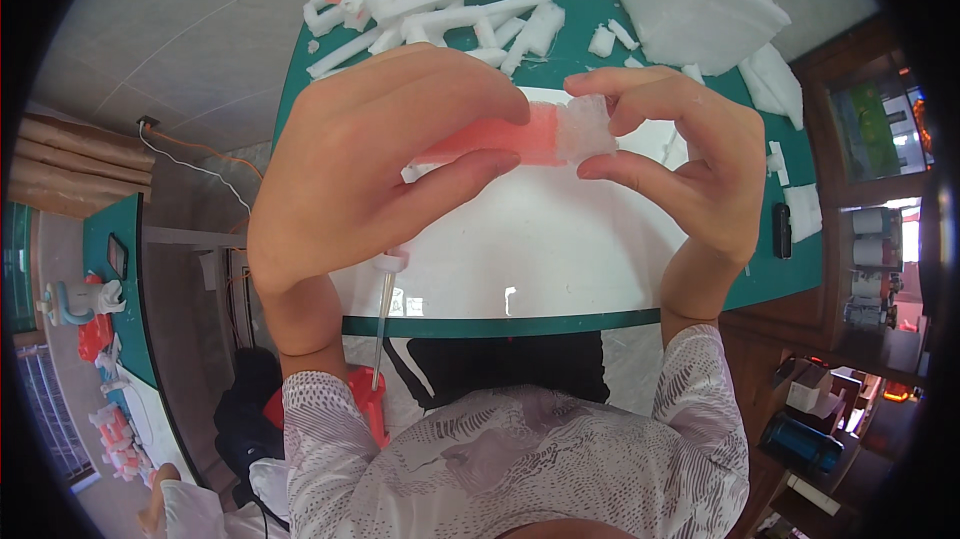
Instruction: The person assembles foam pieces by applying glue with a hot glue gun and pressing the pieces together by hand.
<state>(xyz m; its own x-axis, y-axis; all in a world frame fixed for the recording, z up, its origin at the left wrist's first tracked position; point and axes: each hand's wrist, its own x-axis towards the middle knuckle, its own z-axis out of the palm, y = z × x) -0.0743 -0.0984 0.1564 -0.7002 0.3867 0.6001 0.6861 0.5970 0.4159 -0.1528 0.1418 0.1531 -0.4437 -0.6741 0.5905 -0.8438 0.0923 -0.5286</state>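
My left hand (400, 139) is closed around a pink foam block (535, 134), with its fingers above and its thumb below. Against the block's right end sits a rough, whitish, translucent foam piece (588, 129); whether the two are joined I cannot tell. The fingertips and thumb of my right hand (690, 139) close on this whitish piece. Both hands are raised over a white sheet (520, 269) on the green table. Below my left hand a thin rod with a white collar (390, 261) points down past the table edge; its upper part is hidden.
White foam strips (470, 14) lie piled along the far side of the green table (550, 324), near a large white foam block (690, 4). A black object (781, 231) lies at the right edge. A red stool (368, 404) stands below; another person's arm (160, 494) shows lower left.
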